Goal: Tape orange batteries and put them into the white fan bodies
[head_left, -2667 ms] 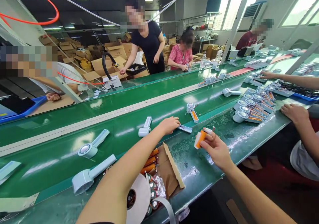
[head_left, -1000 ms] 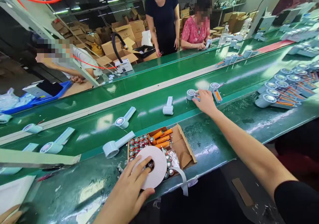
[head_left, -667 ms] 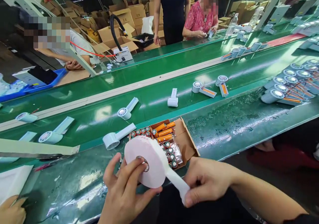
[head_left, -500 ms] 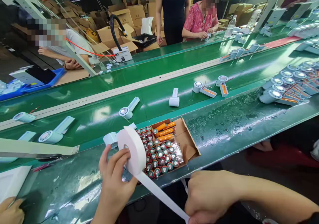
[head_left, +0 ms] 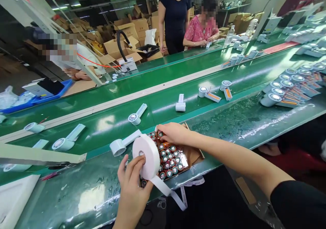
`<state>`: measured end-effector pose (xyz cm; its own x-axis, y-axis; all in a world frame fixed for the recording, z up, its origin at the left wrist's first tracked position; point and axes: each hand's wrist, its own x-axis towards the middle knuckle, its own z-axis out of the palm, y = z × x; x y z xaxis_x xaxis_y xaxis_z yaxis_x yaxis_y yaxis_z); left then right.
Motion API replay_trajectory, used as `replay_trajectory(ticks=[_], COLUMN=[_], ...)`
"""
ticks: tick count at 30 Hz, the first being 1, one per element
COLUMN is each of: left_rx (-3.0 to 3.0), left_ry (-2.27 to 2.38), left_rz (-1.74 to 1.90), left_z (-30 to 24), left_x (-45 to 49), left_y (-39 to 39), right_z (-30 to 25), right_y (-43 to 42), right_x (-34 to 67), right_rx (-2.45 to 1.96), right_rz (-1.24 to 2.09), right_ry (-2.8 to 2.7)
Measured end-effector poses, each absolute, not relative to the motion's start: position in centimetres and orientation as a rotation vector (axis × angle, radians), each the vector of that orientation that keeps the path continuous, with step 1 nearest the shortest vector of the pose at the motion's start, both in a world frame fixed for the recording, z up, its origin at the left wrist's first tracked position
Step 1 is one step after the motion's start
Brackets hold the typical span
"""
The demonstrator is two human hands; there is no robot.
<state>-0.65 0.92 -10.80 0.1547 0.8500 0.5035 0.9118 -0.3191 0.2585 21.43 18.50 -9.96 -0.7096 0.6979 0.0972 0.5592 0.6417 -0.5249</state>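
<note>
My left hand is closed on a roll of white tape, its fingertips hooked in the core. A loose strip hangs from the roll over the bench edge. The roll stands before a cardboard box packed with orange cylindrical batteries, mostly upright with green ends showing. Over the box's far side, my right hand reaches in among the batteries, fingers bent together and pointing left. What its fingertips grip, if anything, is hidden. Just left of the box lies a pale blue fan body with a handle.
A green conveyor belt runs behind the bench with several pale blue fan bodies on it. More fans with orange batteries are grouped at right. A metal bar juts in from the left. Co-workers are across the belt.
My right hand has left the strip of tape below the bench edge and moved up into the battery box. The strip now hangs slack. The whole view has shifted slightly.
</note>
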Motion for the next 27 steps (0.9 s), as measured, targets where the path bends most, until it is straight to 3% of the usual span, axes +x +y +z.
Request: replay_trajectory(ticks=[4, 7, 14, 20, 27], left_rx=[-2.315, -2.368, -2.439, -2.316, -2.280], left_ry=[-1.670, -1.590, -1.553, -1.641, -1.758], left_rz=[-0.894, -0.882, -0.917, -0.958, -0.904], left_z=[-10.1, -9.9, -8.6, -7.1, -8.3], left_x=[-1.0, -0.6, 2.5, 2.1, 0.7], left_y=[0.1, 0.3, 2.2, 0.8, -1.3], right_z=[-9.3, -9.3, -9.2, -9.1, -8.5], right_y=[16.7, 15.1, 16.2, 17.9, 18.8], right_x=[26.0, 28.8, 27.4, 23.9, 27.9], right_rx=[-0.896, -0.922, -0.906, -0.872, -0.935], right_rz=[1.043, 1.050, 0.722, 0.820, 1.048], right_ry=[-2.016, -1.815, -2.486, -2.682, -1.765])
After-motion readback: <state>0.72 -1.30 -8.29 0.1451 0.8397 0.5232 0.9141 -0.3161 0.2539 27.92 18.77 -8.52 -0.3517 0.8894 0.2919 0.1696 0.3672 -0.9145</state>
